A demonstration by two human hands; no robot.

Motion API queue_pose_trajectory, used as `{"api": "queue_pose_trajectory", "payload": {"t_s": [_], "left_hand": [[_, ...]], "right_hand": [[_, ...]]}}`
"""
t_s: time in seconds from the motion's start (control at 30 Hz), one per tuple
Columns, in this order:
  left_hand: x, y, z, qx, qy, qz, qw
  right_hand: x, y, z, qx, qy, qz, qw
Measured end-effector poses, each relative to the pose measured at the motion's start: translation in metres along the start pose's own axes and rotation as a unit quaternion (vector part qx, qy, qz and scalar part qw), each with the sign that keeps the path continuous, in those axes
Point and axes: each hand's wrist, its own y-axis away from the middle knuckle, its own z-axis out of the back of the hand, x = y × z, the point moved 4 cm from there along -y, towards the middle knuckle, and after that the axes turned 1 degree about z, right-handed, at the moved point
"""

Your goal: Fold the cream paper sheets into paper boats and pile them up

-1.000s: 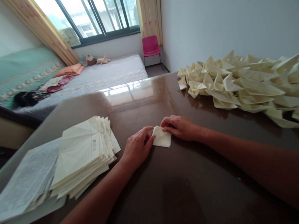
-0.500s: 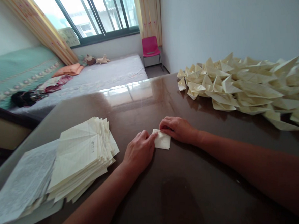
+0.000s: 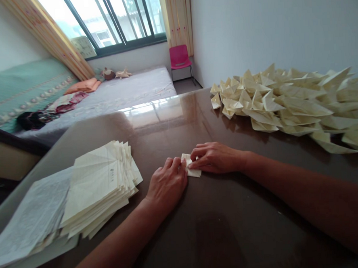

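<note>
A small folded cream paper [image 3: 192,170] lies on the dark brown table [image 3: 221,228], mostly covered by my hands. My left hand [image 3: 167,184] presses on its left edge with curled fingers. My right hand [image 3: 214,157] lies over its right side, fingertips pinching the paper against the table. A stack of flat cream sheets [image 3: 100,182] sits to the left of my left hand. A large heap of folded paper shapes [image 3: 289,103] spreads across the table's far right.
Grey-white sheets [image 3: 29,218] lie under the stack at the left table edge. Beyond the table stand a bed [image 3: 121,91] with clothes, a pink chair [image 3: 179,58] by the curtain, and a window.
My hands have closed in over the small paper, which now shows less and looks folded smaller. The stack and the heap have not moved.
</note>
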Motion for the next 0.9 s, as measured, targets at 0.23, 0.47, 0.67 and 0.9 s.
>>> {"api": "queue_pose_trajectory", "payload": {"t_s": [0.23,0.47,0.67,0.9], "left_hand": [[0.0,0.006,0.001,-0.018,-0.006,-0.021,1.0],[-0.001,0.004,0.006,-0.009,-0.021,-0.016,1.0],[0.007,0.003,0.002,-0.036,0.014,-0.011,0.999],[0.015,0.006,-0.007,-0.072,0.092,-0.002,0.993]], "right_hand": [[-0.006,0.0,0.002,-0.016,-0.068,-0.028,0.997],[-0.006,0.007,0.011,0.031,0.031,-0.017,0.999],[-0.021,0.01,0.012,-0.012,0.013,-0.164,0.986],[-0.016,0.002,-0.004,-0.022,0.004,-0.287,0.958]]}}
